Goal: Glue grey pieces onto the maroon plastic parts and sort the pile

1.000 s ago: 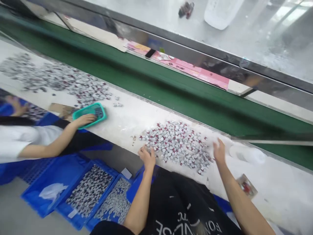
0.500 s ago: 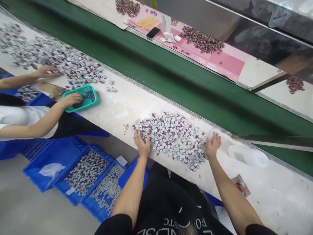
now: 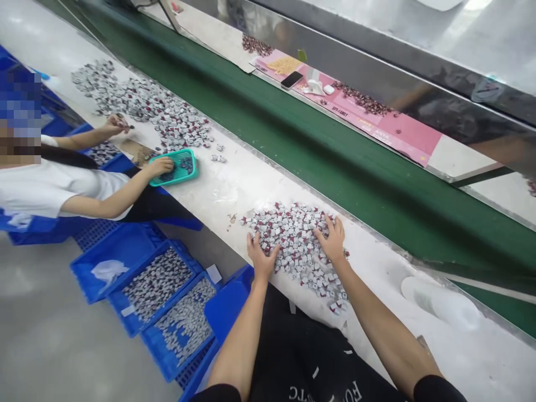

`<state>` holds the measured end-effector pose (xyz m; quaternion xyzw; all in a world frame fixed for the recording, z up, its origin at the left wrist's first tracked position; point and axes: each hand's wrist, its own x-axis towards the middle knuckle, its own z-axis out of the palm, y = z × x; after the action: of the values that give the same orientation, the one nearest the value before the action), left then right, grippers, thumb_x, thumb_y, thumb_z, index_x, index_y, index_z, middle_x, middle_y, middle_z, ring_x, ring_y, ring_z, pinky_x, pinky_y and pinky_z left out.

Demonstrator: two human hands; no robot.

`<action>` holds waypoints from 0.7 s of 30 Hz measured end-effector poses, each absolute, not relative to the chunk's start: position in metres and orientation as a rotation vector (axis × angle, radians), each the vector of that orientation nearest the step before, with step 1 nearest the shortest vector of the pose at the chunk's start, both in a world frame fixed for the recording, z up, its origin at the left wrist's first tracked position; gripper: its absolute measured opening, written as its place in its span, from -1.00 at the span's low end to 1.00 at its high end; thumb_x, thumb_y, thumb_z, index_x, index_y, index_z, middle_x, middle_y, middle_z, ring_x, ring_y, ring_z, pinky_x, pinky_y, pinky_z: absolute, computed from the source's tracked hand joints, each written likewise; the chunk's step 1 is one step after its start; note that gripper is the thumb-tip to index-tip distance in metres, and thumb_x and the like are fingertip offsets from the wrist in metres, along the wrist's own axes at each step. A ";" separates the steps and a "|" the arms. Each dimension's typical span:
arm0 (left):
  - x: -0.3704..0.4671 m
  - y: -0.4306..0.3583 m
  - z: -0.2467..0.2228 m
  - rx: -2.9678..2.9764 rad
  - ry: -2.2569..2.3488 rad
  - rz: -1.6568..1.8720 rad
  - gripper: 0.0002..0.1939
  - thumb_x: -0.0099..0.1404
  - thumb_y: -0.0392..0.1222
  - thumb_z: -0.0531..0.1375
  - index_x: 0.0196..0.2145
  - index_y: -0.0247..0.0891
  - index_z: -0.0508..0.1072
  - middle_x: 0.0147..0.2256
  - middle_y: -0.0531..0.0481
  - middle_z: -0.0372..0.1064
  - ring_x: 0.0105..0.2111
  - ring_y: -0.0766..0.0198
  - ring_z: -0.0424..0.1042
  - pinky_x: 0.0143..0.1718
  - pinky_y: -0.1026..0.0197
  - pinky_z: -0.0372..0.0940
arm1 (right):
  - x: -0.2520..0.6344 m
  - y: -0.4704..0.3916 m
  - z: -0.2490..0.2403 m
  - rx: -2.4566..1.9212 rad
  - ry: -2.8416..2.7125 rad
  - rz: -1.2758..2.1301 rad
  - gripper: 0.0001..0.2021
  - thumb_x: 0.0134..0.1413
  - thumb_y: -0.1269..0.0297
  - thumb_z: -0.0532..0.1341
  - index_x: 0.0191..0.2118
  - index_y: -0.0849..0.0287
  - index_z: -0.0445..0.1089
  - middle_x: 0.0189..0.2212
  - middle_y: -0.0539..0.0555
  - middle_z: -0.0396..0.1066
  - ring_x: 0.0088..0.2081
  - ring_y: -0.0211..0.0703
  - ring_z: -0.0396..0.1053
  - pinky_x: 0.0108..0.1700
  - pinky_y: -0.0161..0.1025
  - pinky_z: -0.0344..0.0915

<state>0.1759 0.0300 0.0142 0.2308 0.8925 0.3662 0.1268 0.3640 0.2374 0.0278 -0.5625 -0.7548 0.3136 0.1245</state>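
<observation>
A spread pile of small white-and-dark-red pieces (image 3: pixel 297 240) lies on the white bench (image 3: pixel 234 184) in front of me; their exact kind is too small to make out. At the pile's left edge rests my left hand (image 3: pixel 262 258), fingers apart and touching the nearest pieces. My right hand (image 3: pixel 334 239) lies over the pile's right side with its fingers spread. Neither hand grips anything that I can see.
Behind the bench runs a green conveyor belt (image 3: pixel 268 145). To the left, a co-worker's hand (image 3: pixel 161 166) is in a teal basket (image 3: pixel 195 167), beside a larger heap (image 3: pixel 142 103). Blue crates (image 3: pixel 79 265) stand on the floor. A white bottle (image 3: pixel 439 301) lies at right.
My right hand has moved from beside the pile's right edge inward over the pieces. My left hand stays at the left edge. The camera view has shifted, and the co-worker's far hand has lifted some pieces.
</observation>
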 end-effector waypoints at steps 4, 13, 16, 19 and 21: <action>0.179 0.034 0.012 0.702 2.618 0.993 -0.05 0.28 0.30 0.45 0.47 -0.10 0.29 0.61 -0.41 -0.09 0.63 -0.36 -0.09 0.61 -0.48 -0.13 | 0.331 0.228 0.025 -1.668 -2.232 0.870 -0.16 0.33 -0.42 0.15 0.50 -0.01 0.36 0.57 0.37 0.09 0.56 0.51 -0.01 0.51 0.60 -0.09; 0.143 0.031 0.005 0.728 2.596 0.992 -0.33 0.53 0.21 0.22 0.43 -0.18 0.37 0.58 -0.44 -0.01 0.64 -0.31 -0.11 0.60 -0.50 -0.11 | 0.259 0.203 0.036 -1.633 -2.392 0.729 -0.32 0.40 -0.17 0.19 0.51 -0.05 0.34 0.46 0.34 0.25 0.49 0.49 0.08 0.46 0.50 0.11; 0.116 0.032 0.003 0.759 2.575 0.997 -0.32 0.50 0.22 0.26 0.40 -0.17 0.40 0.57 -0.43 0.00 0.64 -0.28 -0.10 0.62 -0.44 -0.09 | 0.230 0.199 0.037 -1.600 -2.442 0.745 -0.35 0.39 -0.12 0.22 0.48 -0.04 0.38 0.47 0.34 0.24 0.52 0.50 0.05 0.46 0.48 0.14; 0.087 0.032 0.001 0.786 2.567 0.989 -0.32 0.46 0.21 0.31 0.38 -0.17 0.45 0.56 -0.43 -0.01 0.64 -0.31 -0.12 0.61 -0.47 -0.12 | 0.198 0.198 0.036 -1.572 -2.471 0.744 -0.36 0.38 -0.11 0.25 0.46 -0.05 0.40 0.49 0.33 0.20 0.52 0.49 0.05 0.46 0.47 0.16; 0.070 0.032 -0.001 0.806 2.561 0.977 -0.31 0.43 0.21 0.34 0.37 -0.16 0.47 0.56 -0.43 -0.01 0.64 -0.36 -0.14 0.60 -0.53 -0.17 | 0.178 0.198 0.035 -1.563 -2.480 0.740 -0.36 0.38 -0.11 0.25 0.46 -0.03 0.40 0.50 0.34 0.16 0.53 0.49 0.03 0.47 0.47 0.15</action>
<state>0.0701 0.0318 -0.0010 0.2793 0.8874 0.3384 0.1416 0.1781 0.1978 0.0353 -0.5162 -0.8187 0.2443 0.0592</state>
